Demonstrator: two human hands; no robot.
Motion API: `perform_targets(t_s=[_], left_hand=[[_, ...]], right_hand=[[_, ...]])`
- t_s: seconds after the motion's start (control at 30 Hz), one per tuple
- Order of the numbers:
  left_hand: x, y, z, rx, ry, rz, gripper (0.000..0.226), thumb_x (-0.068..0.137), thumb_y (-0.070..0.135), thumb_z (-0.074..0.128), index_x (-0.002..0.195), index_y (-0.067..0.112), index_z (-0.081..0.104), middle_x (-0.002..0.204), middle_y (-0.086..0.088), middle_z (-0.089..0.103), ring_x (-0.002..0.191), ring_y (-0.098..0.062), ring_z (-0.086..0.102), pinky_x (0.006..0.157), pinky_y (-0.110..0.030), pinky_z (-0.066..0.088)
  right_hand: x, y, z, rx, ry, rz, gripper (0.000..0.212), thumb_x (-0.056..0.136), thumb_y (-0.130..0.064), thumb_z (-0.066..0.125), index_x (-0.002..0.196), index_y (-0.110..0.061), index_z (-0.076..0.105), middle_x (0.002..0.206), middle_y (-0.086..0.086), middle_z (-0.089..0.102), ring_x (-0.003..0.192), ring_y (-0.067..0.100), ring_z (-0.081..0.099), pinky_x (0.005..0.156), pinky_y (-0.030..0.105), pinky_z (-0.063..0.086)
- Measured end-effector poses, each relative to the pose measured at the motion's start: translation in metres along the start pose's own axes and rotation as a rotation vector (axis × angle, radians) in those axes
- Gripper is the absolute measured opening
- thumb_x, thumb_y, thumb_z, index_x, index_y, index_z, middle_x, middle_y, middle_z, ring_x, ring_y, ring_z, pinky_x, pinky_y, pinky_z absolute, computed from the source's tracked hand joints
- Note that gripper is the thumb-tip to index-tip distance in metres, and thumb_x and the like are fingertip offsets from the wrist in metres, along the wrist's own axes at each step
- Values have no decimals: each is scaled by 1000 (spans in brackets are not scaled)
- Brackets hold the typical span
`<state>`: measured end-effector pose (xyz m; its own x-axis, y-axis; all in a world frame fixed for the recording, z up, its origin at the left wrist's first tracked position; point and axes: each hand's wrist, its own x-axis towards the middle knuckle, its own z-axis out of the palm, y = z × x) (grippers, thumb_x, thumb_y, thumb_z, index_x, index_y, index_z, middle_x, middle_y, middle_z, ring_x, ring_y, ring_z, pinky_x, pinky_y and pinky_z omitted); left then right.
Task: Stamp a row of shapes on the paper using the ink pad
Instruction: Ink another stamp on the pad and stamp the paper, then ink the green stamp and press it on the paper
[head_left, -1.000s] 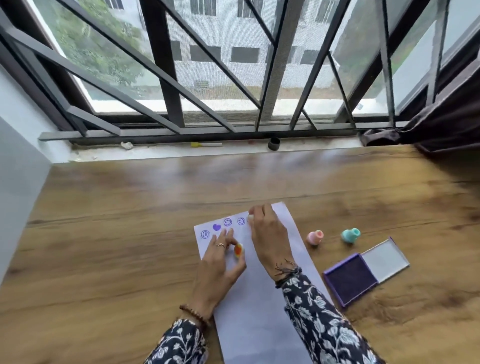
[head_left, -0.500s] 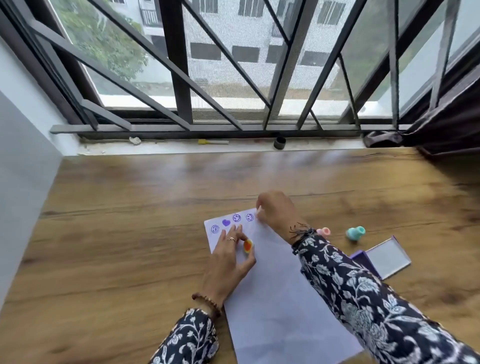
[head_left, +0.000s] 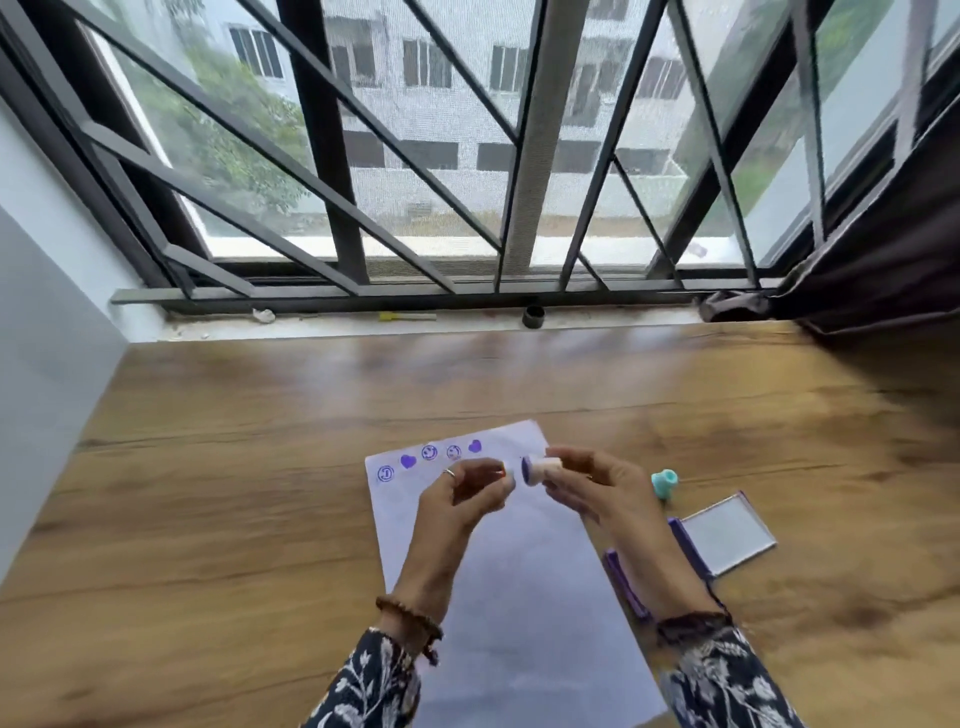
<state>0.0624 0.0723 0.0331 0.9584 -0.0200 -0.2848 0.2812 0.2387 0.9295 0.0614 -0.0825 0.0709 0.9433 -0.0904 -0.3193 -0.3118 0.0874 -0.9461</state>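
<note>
Paper (head_left: 519, 597): lies nearest me on the wooden table (head_left: 208, 519), loose, so I judge a sleeve could drag it and skew the row.
Ink pad (head_left: 631, 582): open beside the paper's right edge, mostly hidden behind my right wrist.
Right hand (head_left: 602, 499): pinches a pale stamp (head_left: 543, 468), its purple face turned sideways (wet ink could touch fingers or drip).
Left hand (head_left: 467, 501): fingertips closed on a small piece I cannot identify.
Stamped row (head_left: 428, 457): five purple marks along the far edge; a misjudged sixth could overlap.
Teal stamp (head_left: 665, 480): stands right of the paper, might roll.
</note>
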Motion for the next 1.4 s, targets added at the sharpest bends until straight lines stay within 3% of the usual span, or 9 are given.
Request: perform_targets(t_s=[0.13,0.43,0.6,0.73,0.83,0.97,1.13,1.3,1.4], left_hand=[[-6,2,19,-77,-79,-16,12,79,6,65,88,10,70,82,-5,70,77,-13,62,70,-17,53],[-6,2,59,3,-138,21,19,69,16,71,86,9,73,86,-8,74,84,-20,67,72,-19,55],[-6,-10,80,30,-177,21,19,67,18,72,85,11,74,83,-5,76,84,-17,69,77,-24,57],[0,-39,87,382,-142,126,17,74,6,73,87,17,72,85,0,74,84,-15,68,73,-17,52],[4,-60,83,801,-26,329,28,78,10,69,103,21,64,99,5,65,94,-12,58,79,-17,45],[6,-72,79,1087,44,473,28,82,12,64,110,16,61,106,-4,65,100,-22,54,84,-33,46],[2,-70,81,1020,78,468,17,84,12,63,101,16,62,100,-3,66,95,-19,55,82,-30,44],[-2,-67,81,945,96,474,20,84,10,64,100,20,63,99,2,64,94,-6,50,82,-4,34],[-3,-66,89,873,98,454,22,80,7,67,97,19,64,97,1,66,91,-9,55,81,-4,37]], right_hand=[[-6,-8,-18,-39,-17,-38,24,77,-7,70,100,-5,70,92,10,74,84,14,70,69,14,56],[-9,-16,-60,-44,-24,-117,16,59,-24,79,75,-21,76,80,5,77,80,18,72,72,22,57],[1,-15,-79,-53,8,-84,15,69,-2,74,84,-6,75,75,9,74,69,14,70,62,15,55],[11,0,-88,-456,-12,-134,23,73,-7,71,70,-29,72,63,-15,69,64,-5,64,64,8,48],[17,15,-91,-870,141,-200,13,82,-14,60,86,-22,69,87,-1,59,74,11,62,66,23,47],[21,28,-86,-991,181,-293,15,91,-18,50,102,-16,60,102,4,56,86,24,61,72,34,49],[25,31,-83,-1022,126,-299,19,91,-21,51,109,-17,55,110,4,55,92,26,60,75,36,49],[25,24,-112,-963,317,-337,27,88,-15,54,114,-24,58,115,-2,57,88,22,62,65,28,41],[31,29,-121,-981,222,-246,27,85,-20,60,112,-27,60,113,-3,61,94,19,61,70,28,44]])
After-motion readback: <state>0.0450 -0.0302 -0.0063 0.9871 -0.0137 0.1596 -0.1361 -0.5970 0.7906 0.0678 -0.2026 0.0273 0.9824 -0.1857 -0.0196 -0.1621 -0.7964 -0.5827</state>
